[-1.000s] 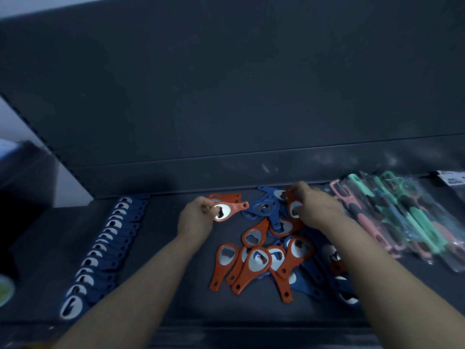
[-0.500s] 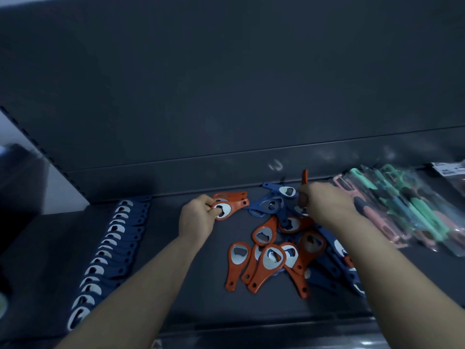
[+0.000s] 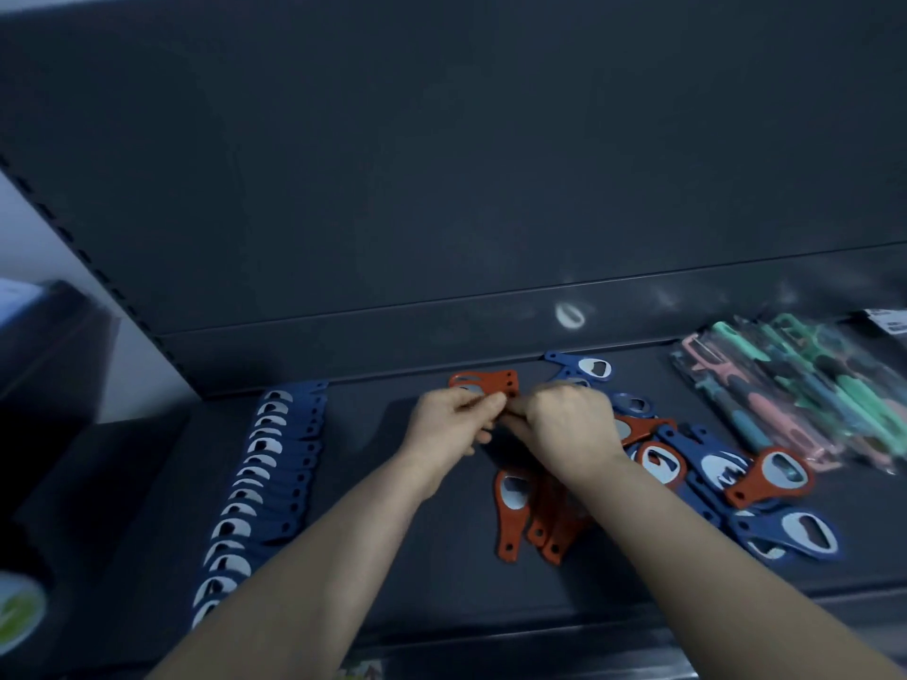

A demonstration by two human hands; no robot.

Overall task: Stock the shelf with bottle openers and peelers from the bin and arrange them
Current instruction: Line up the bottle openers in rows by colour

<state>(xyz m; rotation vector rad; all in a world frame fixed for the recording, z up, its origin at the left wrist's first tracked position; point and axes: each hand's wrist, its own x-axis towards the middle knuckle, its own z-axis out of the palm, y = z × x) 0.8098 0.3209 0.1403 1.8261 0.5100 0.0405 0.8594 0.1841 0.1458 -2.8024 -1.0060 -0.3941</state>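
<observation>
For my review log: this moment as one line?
left hand: pinches orange openers | right hand: meets it, hold unclear | blue row: laid | mixed pile: unsorted

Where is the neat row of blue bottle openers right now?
In the head view, the row of blue bottle openers runs front to back on the left of the shelf, left of the left hand.

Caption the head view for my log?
Left hand pinches the stacked orange bottle openers, right hand alongside, between a row of blue openers and a loose mixed pile.
</observation>
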